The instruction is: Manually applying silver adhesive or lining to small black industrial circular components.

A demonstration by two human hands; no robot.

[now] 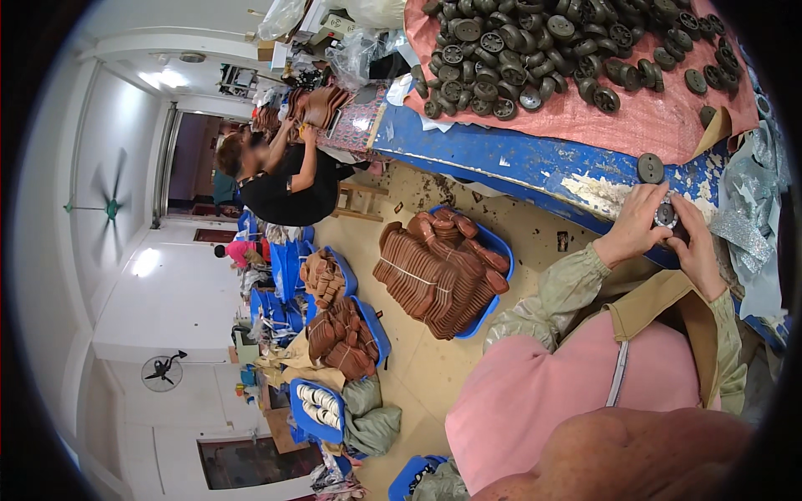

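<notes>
Hands are working together at the edge of the blue surface (535,163). The left hand (637,224) and the right hand (695,246) are both closing their grip on one small dark wheel (666,215) with a pale metal centre, which is sitting between the fingertips at the worn rim of the surface. Another dark wheel (650,168) is lying just above it. A big heap of wheels (543,50) is resting on a pink sheet (652,121). Below, a blue crate (499,246) is holding what seems to be brown shoe soles (434,267). Farther left, another person (280,179) is sitting at the surface
</notes>
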